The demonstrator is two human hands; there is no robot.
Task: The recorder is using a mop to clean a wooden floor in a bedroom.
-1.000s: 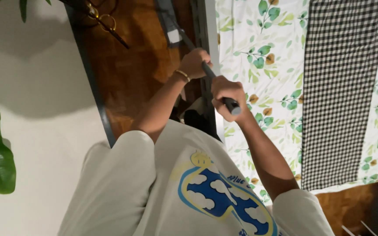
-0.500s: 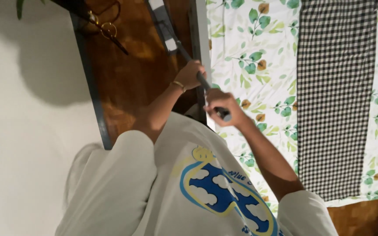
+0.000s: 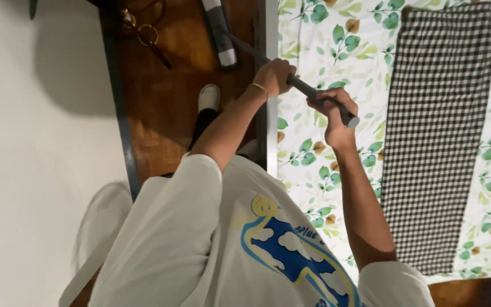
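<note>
Grey pole (image 3: 308,91), stiff and light by the look, clasped by left hand (image 3: 275,77) and right hand (image 3: 333,111), grips wrapped tight; best held near the capped end.

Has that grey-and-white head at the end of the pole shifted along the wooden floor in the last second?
Cannot tell: the pole head keeps its place beside the bed edge, and the camera itself moved.

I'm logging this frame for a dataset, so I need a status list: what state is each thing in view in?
Left hand: fingers closed round the dark handle.
Right hand: closed round the handle's upper end.
Dark handle: held slanted, running down towards the floor.
Striped head: resting on the wooden floor.
Leaf-print cloth: spread flat.
Checked cloth: laid flat on the leaf-print cloth.
</note>
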